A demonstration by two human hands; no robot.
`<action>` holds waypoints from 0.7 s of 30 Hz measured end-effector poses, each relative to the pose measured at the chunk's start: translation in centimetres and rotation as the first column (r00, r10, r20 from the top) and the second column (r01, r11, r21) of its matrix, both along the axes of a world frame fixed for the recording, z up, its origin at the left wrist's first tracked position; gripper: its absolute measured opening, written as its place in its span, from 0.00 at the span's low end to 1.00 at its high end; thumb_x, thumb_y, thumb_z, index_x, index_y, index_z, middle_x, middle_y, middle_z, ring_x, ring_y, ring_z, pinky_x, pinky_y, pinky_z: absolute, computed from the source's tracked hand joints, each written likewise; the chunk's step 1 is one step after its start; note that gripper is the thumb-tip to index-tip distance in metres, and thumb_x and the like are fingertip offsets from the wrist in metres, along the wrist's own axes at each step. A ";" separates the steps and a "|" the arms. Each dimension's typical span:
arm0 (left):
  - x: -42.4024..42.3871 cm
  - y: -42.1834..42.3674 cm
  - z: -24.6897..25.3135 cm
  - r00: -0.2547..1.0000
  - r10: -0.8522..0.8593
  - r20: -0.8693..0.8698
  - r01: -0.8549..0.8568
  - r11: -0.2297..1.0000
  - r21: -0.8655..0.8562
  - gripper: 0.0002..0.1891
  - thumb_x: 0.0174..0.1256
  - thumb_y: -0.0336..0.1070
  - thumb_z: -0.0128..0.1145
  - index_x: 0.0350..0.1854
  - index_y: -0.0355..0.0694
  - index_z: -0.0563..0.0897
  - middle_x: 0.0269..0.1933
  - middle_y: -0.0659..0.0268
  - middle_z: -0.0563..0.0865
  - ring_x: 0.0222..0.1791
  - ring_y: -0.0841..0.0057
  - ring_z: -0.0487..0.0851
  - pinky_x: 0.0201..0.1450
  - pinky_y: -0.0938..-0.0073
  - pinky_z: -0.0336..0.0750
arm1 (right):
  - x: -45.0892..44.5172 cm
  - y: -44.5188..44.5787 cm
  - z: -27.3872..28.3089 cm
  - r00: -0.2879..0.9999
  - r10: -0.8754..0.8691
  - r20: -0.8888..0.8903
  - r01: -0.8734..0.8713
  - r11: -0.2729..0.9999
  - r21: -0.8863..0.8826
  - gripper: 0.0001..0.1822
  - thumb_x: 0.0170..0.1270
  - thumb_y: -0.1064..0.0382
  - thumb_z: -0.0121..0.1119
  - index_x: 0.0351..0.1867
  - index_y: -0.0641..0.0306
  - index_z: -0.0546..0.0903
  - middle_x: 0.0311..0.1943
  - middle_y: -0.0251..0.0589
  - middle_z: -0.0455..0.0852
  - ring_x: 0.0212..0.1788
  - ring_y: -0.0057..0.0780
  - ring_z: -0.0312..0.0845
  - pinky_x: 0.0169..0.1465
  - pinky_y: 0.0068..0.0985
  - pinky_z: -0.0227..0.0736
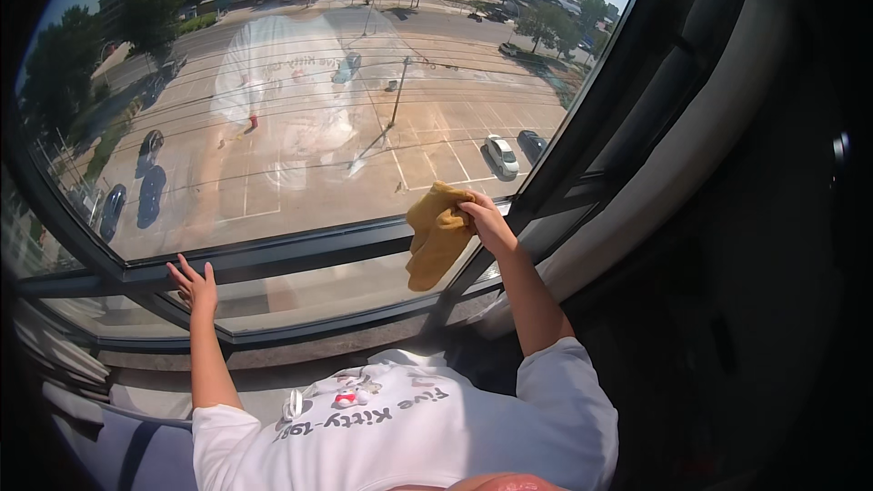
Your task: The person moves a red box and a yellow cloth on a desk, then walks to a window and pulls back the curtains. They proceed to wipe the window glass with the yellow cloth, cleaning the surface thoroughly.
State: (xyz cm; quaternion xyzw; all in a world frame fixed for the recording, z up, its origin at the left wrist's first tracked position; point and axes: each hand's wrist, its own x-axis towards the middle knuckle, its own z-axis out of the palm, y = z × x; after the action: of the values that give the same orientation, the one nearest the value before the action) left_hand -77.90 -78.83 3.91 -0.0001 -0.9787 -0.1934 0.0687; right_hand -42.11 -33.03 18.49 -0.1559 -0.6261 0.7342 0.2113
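Observation:
A mustard-yellow cloth (436, 245) hangs bunched from my right hand (485, 218), pinched between thumb and fingers. It hangs in front of the right end of the dark window crossbar (300, 254) and the lower pane. My left hand (196, 285) has its fingers spread against the crossbar's left part, near a frame corner, and holds nothing. Above the crossbar, the large window pane (327, 170) carries a faint reflection of my white shirt and arm. Whether the cloth touches the frame, I cannot tell.
A pale curtain (655, 198) gathers along the right side of the window. Below the lower panes runs a stone sill (320, 343). Striped fabric (153, 453) lies at lower left. Outside, far below, is a parking lot with several cars.

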 end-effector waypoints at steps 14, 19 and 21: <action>19.7 2.3 0.2 0.341 -0.893 0.293 -0.581 0.044 0.813 0.44 0.63 0.76 0.29 0.69 0.43 0.65 0.67 0.60 0.71 0.66 0.67 0.70 0.68 0.62 0.64 | -7.1 -24.7 -10.0 0.775 0.570 -0.272 -0.424 0.150 -0.893 0.25 0.68 0.56 0.53 0.64 0.61 0.68 0.64 0.43 0.71 0.66 0.41 0.65 0.69 0.45 0.55; 20.0 -3.0 -1.1 0.451 -0.867 0.212 -0.476 -0.033 0.879 0.42 0.64 0.73 0.39 0.71 0.44 0.61 0.68 0.64 0.69 0.68 0.71 0.67 0.70 0.67 0.61 | -8.2 -25.3 -11.4 0.755 0.647 -0.107 -0.314 0.215 -0.925 0.23 0.67 0.59 0.53 0.62 0.61 0.70 0.63 0.47 0.72 0.66 0.46 0.65 0.70 0.47 0.55; 20.3 -5.3 -2.2 0.496 -0.807 0.321 -0.435 0.089 0.896 0.38 0.62 0.56 0.60 0.69 0.40 0.64 0.65 0.63 0.73 0.65 0.74 0.70 0.67 0.71 0.63 | -9.3 -26.2 -13.1 0.707 0.706 -0.041 -0.275 0.222 -0.935 0.23 0.66 0.59 0.53 0.62 0.61 0.70 0.63 0.48 0.72 0.65 0.48 0.65 0.69 0.48 0.56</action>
State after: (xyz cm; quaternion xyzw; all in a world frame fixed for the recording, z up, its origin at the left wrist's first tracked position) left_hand -57.65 -84.14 1.76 -0.0244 -0.4594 -0.7613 -0.4569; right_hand -51.37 -59.23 5.41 -0.1753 -0.1752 0.9248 -0.2885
